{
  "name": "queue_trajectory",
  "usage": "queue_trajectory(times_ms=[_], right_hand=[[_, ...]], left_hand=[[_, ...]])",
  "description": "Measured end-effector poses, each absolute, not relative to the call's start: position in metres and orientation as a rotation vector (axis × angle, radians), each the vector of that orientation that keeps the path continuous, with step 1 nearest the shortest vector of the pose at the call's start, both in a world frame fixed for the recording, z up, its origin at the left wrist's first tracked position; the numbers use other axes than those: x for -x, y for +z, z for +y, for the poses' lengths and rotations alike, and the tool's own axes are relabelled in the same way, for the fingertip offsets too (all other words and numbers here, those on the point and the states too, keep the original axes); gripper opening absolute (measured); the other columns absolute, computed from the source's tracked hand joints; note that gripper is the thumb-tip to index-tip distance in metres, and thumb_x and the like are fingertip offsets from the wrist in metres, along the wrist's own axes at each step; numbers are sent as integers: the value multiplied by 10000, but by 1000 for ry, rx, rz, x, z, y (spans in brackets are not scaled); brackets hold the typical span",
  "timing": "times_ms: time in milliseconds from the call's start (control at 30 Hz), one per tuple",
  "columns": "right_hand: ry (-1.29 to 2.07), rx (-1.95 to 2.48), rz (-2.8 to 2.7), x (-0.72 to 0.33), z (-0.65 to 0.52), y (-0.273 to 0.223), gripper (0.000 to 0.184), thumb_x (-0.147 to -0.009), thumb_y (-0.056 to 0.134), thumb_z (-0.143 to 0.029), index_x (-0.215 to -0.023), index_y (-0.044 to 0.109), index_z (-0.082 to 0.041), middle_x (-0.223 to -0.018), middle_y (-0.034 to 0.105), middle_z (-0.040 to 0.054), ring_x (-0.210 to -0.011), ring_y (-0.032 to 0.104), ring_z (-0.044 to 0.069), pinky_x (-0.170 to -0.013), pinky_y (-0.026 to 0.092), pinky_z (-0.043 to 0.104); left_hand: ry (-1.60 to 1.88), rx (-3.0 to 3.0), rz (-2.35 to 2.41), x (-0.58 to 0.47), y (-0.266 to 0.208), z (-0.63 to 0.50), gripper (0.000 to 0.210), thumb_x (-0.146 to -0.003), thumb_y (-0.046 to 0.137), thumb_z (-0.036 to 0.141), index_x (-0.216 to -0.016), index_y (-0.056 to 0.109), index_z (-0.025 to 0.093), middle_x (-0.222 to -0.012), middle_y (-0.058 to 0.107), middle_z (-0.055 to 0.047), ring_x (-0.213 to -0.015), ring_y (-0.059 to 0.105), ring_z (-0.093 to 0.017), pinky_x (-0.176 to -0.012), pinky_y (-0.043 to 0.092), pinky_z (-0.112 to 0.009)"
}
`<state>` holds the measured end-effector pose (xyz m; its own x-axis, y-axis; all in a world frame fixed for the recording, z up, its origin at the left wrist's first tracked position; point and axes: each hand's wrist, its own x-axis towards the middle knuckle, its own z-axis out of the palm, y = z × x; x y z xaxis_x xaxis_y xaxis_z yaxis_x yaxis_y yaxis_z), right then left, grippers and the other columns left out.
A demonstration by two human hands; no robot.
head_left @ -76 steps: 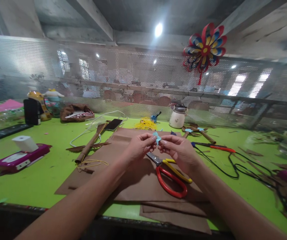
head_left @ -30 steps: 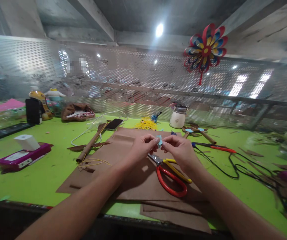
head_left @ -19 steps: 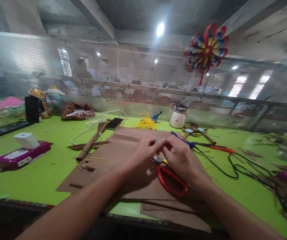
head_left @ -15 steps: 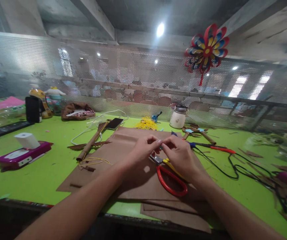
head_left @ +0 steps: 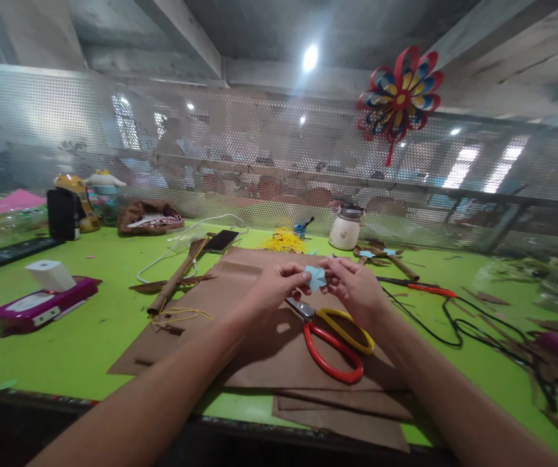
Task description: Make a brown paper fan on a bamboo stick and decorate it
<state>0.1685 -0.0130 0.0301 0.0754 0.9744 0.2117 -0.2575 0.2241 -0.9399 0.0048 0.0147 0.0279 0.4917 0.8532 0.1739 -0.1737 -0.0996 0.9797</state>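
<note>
A small light blue piece of folded paper (head_left: 315, 278) is raised over the brown paper sheets (head_left: 254, 350). My left hand (head_left: 279, 288) pinches its left side between thumb and fingers. At its right edge, my right hand (head_left: 354, 285) has its bent fingertips on the paper. Below the hands lie scissors (head_left: 333, 353) with one red and one yellow handle loop; their blades point up and left. Part of the blades is hidden under my left hand.
Left of the sheets lie a rolled brown paper stick (head_left: 174, 285) and a phone (head_left: 222, 240). A purple power strip (head_left: 45, 305) sits farther left. Yellow shreds (head_left: 283, 240), a white jar (head_left: 345, 227) and a red-handled tool with a black cord (head_left: 437, 290) are beyond and right.
My hands have drawn slightly apart, my right hand shifting right. The blue paper, mostly hidden between the fingers before, now shows its face. The scissors' yellow loop is uncovered.
</note>
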Motion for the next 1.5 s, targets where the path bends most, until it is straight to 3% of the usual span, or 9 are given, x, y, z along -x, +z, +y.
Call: queue_trajectory(times_ms=[133,333,433,733,867,1033,1333,1500], right_hand=[[1201,881,-1063,-168,-12,29,403,-714,653,-542,-743,649,-141,-642,630,45,-551,569,123,-531,454,255],[1157,880,-1170,-166,-12,20,274,-626,786,-352,-734,646,-142,-655,622,11,-581,548,111,-587,436,260],[1150,860,-1162,-167,-13,21,260,-616,790,-342,-711,641,-151,-632,611,-3,-563,533,107,-584,421,267],[1256,900,-1394,-171,-15,22,220,-679,753,-319,-699,624,-142,-586,587,-12,-532,499,97,-559,370,262],[1272,932,-1449,-173,-15,23,227,-686,744,-332,-687,621,-141,-559,581,-14,-516,487,94,-545,357,258],[1292,965,-1443,-174,-16,25,261,-664,752,-366,-688,620,-142,-578,593,-5,-520,497,94,-550,361,262],[1367,930,-1260,-170,-12,22,332,-699,709,-460,-750,633,-140,-637,606,17,-586,534,105,-583,416,256],[1307,925,-1285,-165,-16,21,277,-635,776,-359,-762,664,-140,-665,612,4,-584,529,95,-594,417,248]], left_hand=[[1065,-1295,612,-4,26,20,203,-701,698,328,-740,679,130,-733,636,-78,-630,539,-128,-561,363,-244],[1061,-1295,576,-2,28,20,176,-718,673,315,-710,678,139,-699,608,-68,-639,526,-137,-552,364,-245],[1038,-1286,546,-2,29,18,174,-727,650,315,-712,675,143,-718,607,-73,-676,537,-155,-567,368,-253],[958,-1260,533,2,34,16,407,-793,505,518,-713,648,145,-716,626,-80,-637,515,-160,-593,376,-281],[914,-1304,569,3,37,12,330,-784,520,438,-687,626,142,-688,610,-67,-629,510,-152,-627,386,-292],[911,-1422,653,4,36,14,111,-652,669,240,-650,616,143,-662,576,-32,-599,485,-113,-600,354,-263],[1030,-1379,690,2,26,25,93,-678,658,237,-659,631,150,-644,552,-26,-572,451,-104,-571,339,-260],[1027,-1354,630,2,29,22,111,-696,622,240,-652,636,139,-653,560,-35,-586,457,-114,-579,333,-263]])
